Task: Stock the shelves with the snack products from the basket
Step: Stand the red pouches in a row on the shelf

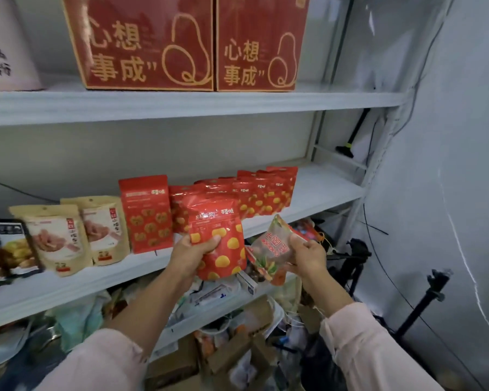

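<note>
White metal shelving [181,107], two red gift boxes [187,43] up top. On the middle shelf [316,193]: beige pouches [58,239] at left, a red walnut-print pouch [147,214] upright, a row of red pouches [261,190] running back to the right. Left hand [191,253] clamped on a red pouch with yellow dots [219,238], held upright just in front of the shelf edge. Right hand [305,256] pinching a clear packet with red lettering [273,246], tilted, beside it. Cluttered lower shelf, blurred.
</note>
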